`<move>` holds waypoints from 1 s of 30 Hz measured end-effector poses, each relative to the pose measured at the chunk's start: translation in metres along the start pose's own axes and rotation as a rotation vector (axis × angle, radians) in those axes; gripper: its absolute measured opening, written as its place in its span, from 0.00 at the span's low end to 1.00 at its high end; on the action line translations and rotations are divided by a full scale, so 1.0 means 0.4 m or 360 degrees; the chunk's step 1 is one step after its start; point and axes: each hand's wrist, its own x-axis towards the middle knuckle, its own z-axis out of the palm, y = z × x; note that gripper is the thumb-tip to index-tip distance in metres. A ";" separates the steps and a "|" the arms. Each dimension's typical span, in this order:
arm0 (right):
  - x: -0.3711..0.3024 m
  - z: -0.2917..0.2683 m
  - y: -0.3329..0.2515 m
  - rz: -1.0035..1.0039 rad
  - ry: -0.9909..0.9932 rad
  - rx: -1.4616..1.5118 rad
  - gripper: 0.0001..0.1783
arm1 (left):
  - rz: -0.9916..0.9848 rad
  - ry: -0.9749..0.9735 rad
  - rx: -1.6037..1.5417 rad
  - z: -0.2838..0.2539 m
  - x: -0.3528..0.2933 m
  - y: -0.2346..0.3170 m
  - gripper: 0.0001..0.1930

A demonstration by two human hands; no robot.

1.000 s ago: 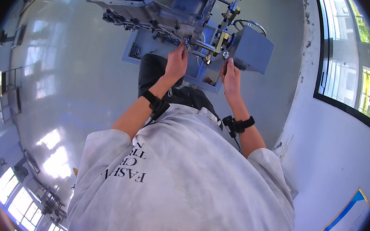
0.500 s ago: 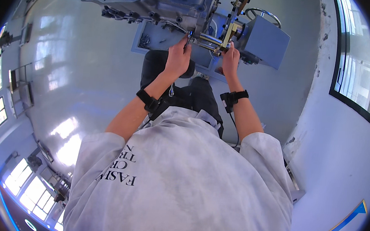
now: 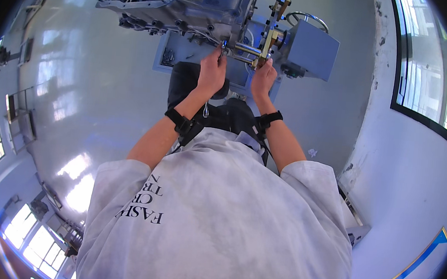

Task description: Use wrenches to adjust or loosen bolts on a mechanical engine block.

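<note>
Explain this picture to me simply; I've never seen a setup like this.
No robot here: a person works with two bare hands, each wrist wearing a black strap. The view comes from the left of two fisheye cameras on the person's head, looking down, so straight edges bend and the pale shirt fills the lower half.

At the top is a metal engine block, mounted beside a blue-grey box with a handwheel. Underneath sits a blue-grey tray holding small dark parts.

The left hand pinches a slim shiny metal piece by the block's corner. The right hand has its fingertips at the brass-coloured bracket's lower end; whether it grips anything is unclear.
</note>
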 end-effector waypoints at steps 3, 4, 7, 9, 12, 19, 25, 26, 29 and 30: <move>0.000 -0.015 -0.020 0.0007 -0.0114 -0.0175 0.28 | 0.0014 0.0022 -0.0052 0.003 -0.002 -0.005 0.18; -0.002 -0.014 -0.051 0.0371 -0.0164 0.0029 0.26 | 0.0081 0.0038 -0.0030 0.005 0.002 -0.009 0.18; -0.006 -0.052 -0.177 0.1251 -0.0432 0.0569 0.22 | 0.0157 0.0066 0.0012 0.003 0.002 -0.018 0.17; 0.003 -0.070 -0.234 0.1749 -0.0631 0.0907 0.19 | 0.0184 0.0059 0.0019 0.002 0.000 -0.020 0.17; 0.018 -0.077 -0.281 0.2313 -0.0544 0.1374 0.16 | -0.0016 0.0060 0.0065 -0.006 -0.014 -0.004 0.18; -0.057 -0.118 -0.355 0.1501 -0.0691 0.0824 0.21 | 0.0057 0.0059 -0.0077 0.010 -0.014 -0.022 0.18; -0.030 -0.154 -0.194 0.0731 -0.0593 0.0068 0.22 | 0.0026 0.0062 -0.0072 0.000 -0.012 -0.002 0.18; -0.023 -0.145 -0.172 0.0544 -0.0524 -0.0072 0.23 | -0.0028 0.0051 -0.0099 -0.004 -0.013 0.000 0.18; -0.002 -0.122 -0.126 0.0480 -0.0454 0.0033 0.24 | -0.0054 -0.0033 0.0005 -0.011 -0.008 -0.004 0.18; 0.005 -0.113 -0.107 0.0494 -0.0448 0.0040 0.24 | -0.0061 -0.0044 0.0015 -0.013 -0.008 -0.006 0.18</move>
